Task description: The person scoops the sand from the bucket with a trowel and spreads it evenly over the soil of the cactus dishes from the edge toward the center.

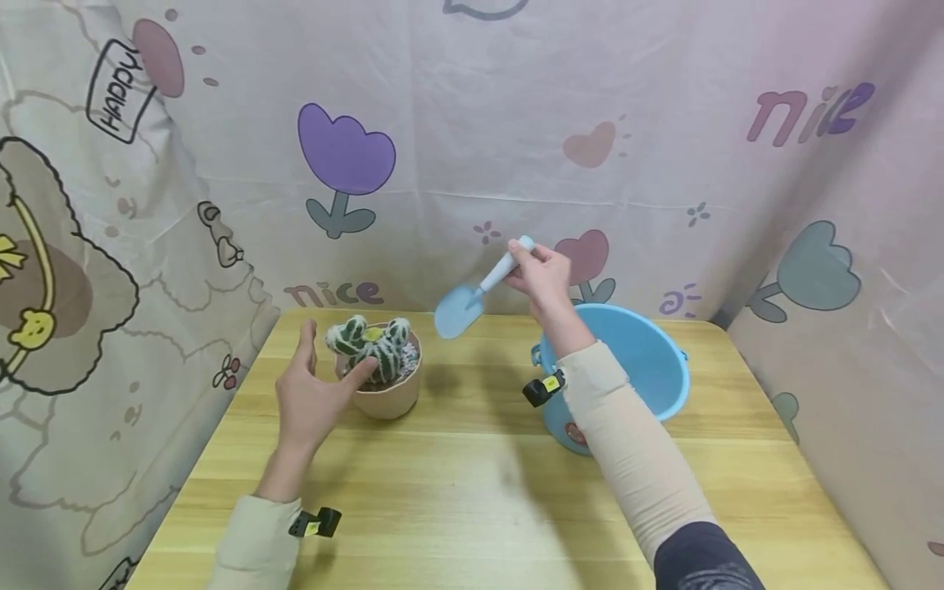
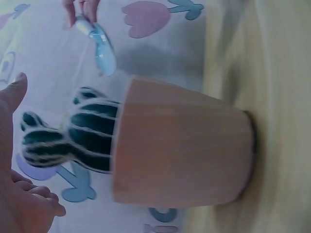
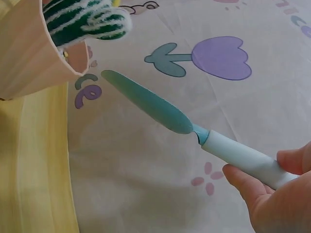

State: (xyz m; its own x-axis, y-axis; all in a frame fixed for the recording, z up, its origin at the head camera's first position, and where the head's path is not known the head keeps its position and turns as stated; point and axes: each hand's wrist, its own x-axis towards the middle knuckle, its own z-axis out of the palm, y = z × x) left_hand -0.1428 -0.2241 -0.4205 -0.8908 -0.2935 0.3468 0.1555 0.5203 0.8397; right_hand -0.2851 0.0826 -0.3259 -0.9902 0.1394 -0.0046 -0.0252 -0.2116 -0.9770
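Observation:
A small blue trowel [image 1: 459, 311] is in my right hand [image 1: 544, 279], which grips its pale handle [image 3: 245, 158] above the table. The trowel's blade points down and left, toward a potted cactus [image 1: 383, 360]. This cactus is green with white stripes and stands in a beige pot [image 2: 184, 145]; small pebbles show at its base in the head view. Beside the pot's left side is my left hand [image 1: 313, 401], fingers extended and thumb spread, with the thumb overlapping the cactus in the head view. Nothing is held in the left hand.
A blue bucket [image 1: 637, 348] with side lugs stands on the right of the wooden table [image 1: 457, 500], partly hidden behind my right forearm. Patterned cloth [image 1: 457, 147] hangs behind the table and along both sides. Dark wrist cameras [image 1: 544, 388] sit on both sleeves.

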